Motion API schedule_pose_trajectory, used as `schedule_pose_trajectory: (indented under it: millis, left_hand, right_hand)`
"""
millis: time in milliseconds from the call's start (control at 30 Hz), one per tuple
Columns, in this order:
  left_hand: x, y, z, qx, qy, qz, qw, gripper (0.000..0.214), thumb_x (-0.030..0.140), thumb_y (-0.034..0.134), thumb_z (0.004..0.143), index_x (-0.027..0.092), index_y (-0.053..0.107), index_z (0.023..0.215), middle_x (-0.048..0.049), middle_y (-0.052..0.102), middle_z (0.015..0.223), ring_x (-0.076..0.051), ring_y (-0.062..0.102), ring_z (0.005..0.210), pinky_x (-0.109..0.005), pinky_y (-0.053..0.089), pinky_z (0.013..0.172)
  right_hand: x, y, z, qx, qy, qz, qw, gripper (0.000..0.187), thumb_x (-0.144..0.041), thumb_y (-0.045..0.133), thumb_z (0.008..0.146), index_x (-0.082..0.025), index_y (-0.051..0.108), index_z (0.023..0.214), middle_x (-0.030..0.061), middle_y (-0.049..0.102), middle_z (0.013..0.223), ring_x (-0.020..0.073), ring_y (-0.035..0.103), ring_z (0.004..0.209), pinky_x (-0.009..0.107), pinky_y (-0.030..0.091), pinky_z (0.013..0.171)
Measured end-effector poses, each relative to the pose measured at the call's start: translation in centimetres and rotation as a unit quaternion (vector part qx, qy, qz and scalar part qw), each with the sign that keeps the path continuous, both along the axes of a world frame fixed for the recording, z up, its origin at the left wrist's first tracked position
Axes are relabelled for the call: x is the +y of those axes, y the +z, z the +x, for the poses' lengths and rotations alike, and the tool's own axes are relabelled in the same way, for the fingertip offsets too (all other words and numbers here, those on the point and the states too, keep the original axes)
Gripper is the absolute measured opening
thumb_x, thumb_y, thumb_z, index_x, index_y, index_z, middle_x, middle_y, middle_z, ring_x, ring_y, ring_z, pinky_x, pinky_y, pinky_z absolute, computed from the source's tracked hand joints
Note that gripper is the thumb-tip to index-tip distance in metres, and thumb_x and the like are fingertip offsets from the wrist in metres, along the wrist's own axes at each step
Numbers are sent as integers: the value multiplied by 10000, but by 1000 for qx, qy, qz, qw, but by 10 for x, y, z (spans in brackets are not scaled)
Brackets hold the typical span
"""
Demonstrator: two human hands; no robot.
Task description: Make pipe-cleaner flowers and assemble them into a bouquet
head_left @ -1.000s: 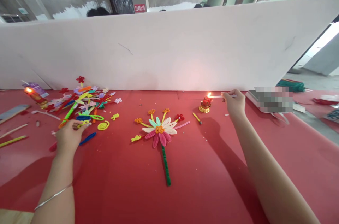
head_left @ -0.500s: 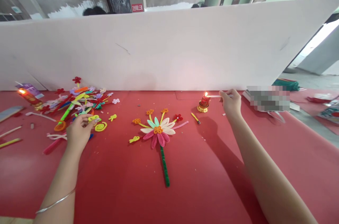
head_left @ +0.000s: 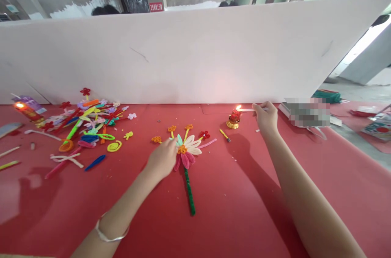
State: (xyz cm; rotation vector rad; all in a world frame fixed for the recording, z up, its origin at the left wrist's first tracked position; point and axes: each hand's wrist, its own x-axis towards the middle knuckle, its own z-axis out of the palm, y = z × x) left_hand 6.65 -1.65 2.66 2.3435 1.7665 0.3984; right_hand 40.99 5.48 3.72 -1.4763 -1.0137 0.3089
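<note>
A fuzzy pipe-cleaner flower (head_left: 189, 159) with white, pink and mint petals, an orange centre and a green stem lies on the red tabletop. Small orange and red blossoms fan out above it. My left hand (head_left: 163, 159) bends over its left petals with fingers drawn together on them, covering part of that side; the fingertips are mostly hidden. Farther right, my right hand (head_left: 266, 117) pinches a thin whitish stick (head_left: 246, 110), which looks like a glue stick. Its tip is in the flame of a short red candle (head_left: 235, 115) on a gold base.
A heap of coloured pipe-cleaner pieces (head_left: 94, 117) lies at the left, beside another lit candle (head_left: 29, 113). A short yellow pencil (head_left: 225, 135) is near the right candle. A white panel (head_left: 189, 54) stands along the back. Pencils lie at the left edge.
My left hand has left the yellow pieces by the heap and moved right to the flower. The right hand keeps the stick at the flame, nearly still.
</note>
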Motion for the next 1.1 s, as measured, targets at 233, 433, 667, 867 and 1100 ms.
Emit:
schedule_pose_trajectory:
  millis: [233,433,667,867,1100]
  left_hand:
    - [-12,-15,19,152,-73,22,985,424,145,299,880,199,524,1235,-120,547,977,-244,561,885,-303,438,680]
    - [-14,-9,3,-20,-142,-20,989,323,251,336,908,234,574,1127,-61,569,976,-187,576,885,-281,448,738]
    - [-1,-13,-4,-246,-36,13,968,189,333,519,818,186,614,889,-53,657,906,-187,606,842,-303,470,758]
    - [-5,-10,-1,-310,-15,-22,950,283,387,530,801,195,651,971,-79,665,1040,-223,598,977,-345,450,863]
    - [-8,-8,0,-407,41,-113,905,479,509,497,795,177,634,1111,-48,655,719,-186,605,656,-269,465,579]
  right_hand:
    - [-1,4,-2,40,-17,-16,999,226,-315,571,681,-218,383,601,-51,486,470,93,371,401,234,295,412]
    - [-5,7,-8,37,-15,-23,999,201,-301,556,691,-214,393,613,-43,499,486,93,379,424,228,297,418]
    - [-8,10,-12,32,-29,-36,998,186,-297,548,689,-213,403,608,-43,504,495,94,377,416,228,298,409]
    - [-8,9,-12,30,-29,-26,999,178,-290,540,698,-220,396,619,-45,498,494,93,368,413,227,296,402]
    - [-9,10,-14,32,-31,-30,999,176,-298,542,693,-220,402,620,-36,509,506,98,372,418,226,288,394]
